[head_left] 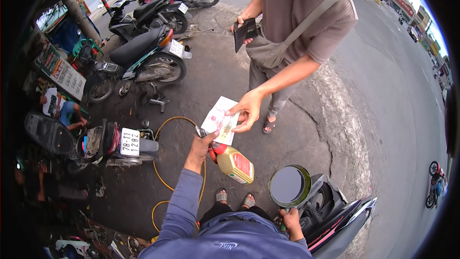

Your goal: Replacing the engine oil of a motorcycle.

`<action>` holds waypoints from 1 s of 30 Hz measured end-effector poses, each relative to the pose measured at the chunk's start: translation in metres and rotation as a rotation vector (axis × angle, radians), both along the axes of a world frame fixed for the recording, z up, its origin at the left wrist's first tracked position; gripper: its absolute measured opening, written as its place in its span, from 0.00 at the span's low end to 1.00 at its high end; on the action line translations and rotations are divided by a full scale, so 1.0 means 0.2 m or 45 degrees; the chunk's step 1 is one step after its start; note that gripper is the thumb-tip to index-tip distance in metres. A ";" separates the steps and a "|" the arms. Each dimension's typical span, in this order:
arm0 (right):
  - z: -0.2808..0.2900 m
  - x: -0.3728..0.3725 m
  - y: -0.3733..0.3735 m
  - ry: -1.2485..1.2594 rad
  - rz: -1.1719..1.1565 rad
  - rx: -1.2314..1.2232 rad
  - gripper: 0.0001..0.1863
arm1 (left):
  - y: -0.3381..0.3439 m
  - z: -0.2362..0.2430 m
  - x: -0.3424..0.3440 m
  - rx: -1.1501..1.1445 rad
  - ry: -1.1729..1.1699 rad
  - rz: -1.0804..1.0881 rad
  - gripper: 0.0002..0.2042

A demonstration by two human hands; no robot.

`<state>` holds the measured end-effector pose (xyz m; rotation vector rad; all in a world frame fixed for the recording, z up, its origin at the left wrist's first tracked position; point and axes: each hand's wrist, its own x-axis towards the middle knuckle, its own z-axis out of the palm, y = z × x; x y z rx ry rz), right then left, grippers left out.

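My left hand (197,149) is closed at the middle, its thumb on the lower edge of a whitish printed paper slip (221,108), perhaps banknotes. Another person's hand (247,110) grips the same slip from the right. Below my left fingers hangs a gold plastic oil bottle (235,164) with a red cap, tilted; that hand also seems to hold it. A dark metal nozzle (200,131) pokes out by my thumb; how it is held is hidden. My right hand (291,219), low on the right, is wrapped round the green handle of a round pan (287,185) with grey inside.
The person facing me holds a black wallet (246,33) in the other hand. Close on my right stands a dark scooter (330,216). A yellow hose (158,177) loops over the ground. Several motorbikes (143,52) stand at left; someone (64,108) sits low there. The road (393,115) runs along the right.
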<state>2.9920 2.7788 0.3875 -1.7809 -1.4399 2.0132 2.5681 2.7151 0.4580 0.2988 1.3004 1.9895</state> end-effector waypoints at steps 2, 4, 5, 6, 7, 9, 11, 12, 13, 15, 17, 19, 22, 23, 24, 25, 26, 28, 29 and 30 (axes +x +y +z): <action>0.03 -0.02 0.01 -0.010 0.038 0.016 0.06 | -0.08 0.01 -0.01 -0.127 0.153 0.006 0.17; 0.07 -0.06 0.02 -0.019 0.086 0.032 0.06 | -0.16 0.03 0.00 -0.142 0.172 0.066 0.16; 0.08 -0.07 0.02 -0.045 0.115 0.078 0.07 | -0.22 0.04 0.00 -0.155 0.191 0.111 0.16; 0.09 -0.09 0.03 -0.071 0.150 0.125 0.09 | -0.28 0.07 0.01 -0.165 0.186 0.115 0.18; 0.09 -0.10 0.03 -0.070 0.188 0.122 0.09 | -0.35 0.09 0.02 -0.172 0.182 0.153 0.18; 0.06 -0.10 0.04 -0.131 0.329 0.204 0.10 | -0.51 0.13 0.04 -0.213 0.184 0.262 0.18; 0.00 -0.09 0.05 -0.195 0.448 0.260 0.12 | -0.71 0.14 0.05 -0.234 0.187 0.387 0.18; -0.03 -0.10 0.06 -0.262 0.516 0.320 0.14 | -0.84 0.14 0.06 -0.286 0.194 0.453 0.18; -0.03 -0.13 0.06 -0.247 0.590 0.327 0.14 | -0.96 0.15 0.08 -0.340 0.199 0.526 0.17; 0.02 -0.19 0.03 -0.377 0.725 0.605 0.18 | -1.26 0.16 0.13 -0.370 0.212 0.737 0.18; 0.03 -0.26 0.02 -0.331 0.871 0.583 0.18 | -1.52 0.19 0.18 -0.393 0.247 0.985 0.19; -0.09 -0.29 0.01 -0.243 0.852 0.546 0.16 | -1.77 0.31 0.23 -0.384 0.265 1.212 0.16; 0.04 -0.54 -0.13 -0.143 1.029 0.269 0.14 | -2.37 0.26 0.33 -0.370 0.317 1.498 0.11; 0.14 -0.63 -0.21 -0.159 1.008 0.122 0.15 | -2.54 0.28 0.36 -0.408 0.323 1.589 0.11; 0.14 -0.69 -0.26 -0.143 1.058 0.150 0.12 | -2.67 0.33 0.36 -0.391 0.352 1.682 0.10; 0.15 -0.76 -0.33 -0.127 1.102 0.158 0.12 | -2.76 0.39 0.37 -0.364 0.336 1.852 0.10; 0.17 -0.83 -0.40 -0.106 1.164 0.143 0.12 | -2.99 0.36 0.39 -0.424 0.335 1.867 0.11; 0.15 -0.97 -0.54 -0.073 1.256 0.132 0.12 | -3.31 0.39 0.42 -0.429 0.367 1.988 0.10; 0.11 -1.05 -0.60 -0.050 1.306 0.075 0.11 | -3.46 0.40 0.42 -0.372 0.384 1.987 0.11; 0.13 -1.11 -0.71 -0.032 1.357 0.012 0.09 | -3.61 0.41 0.44 -0.405 0.373 2.011 0.14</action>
